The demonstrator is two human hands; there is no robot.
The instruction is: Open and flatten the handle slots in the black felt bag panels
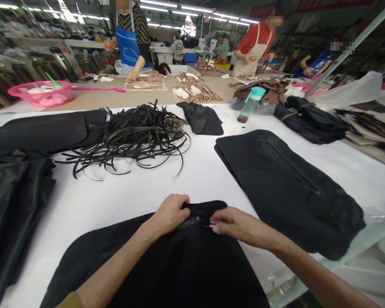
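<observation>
A black fabric piece (167, 265) lies on the white table (122, 201) right in front of me. My left hand (170, 212) is closed in a grip on the top edge of this fabric. My right hand (235, 224) pinches the same edge just to the right, and a small pink thing shows at its fingertips. The two hands are almost touching at the fabric's upper middle.
A stack of black fabric panels (285, 188) lies to the right, more black fabric (13, 201) to the left. A tangle of black strips (131, 137) sits ahead, a teal-capped bottle (250, 104) beyond. A pink basin (41, 93) stands far left. Other people work at the far tables.
</observation>
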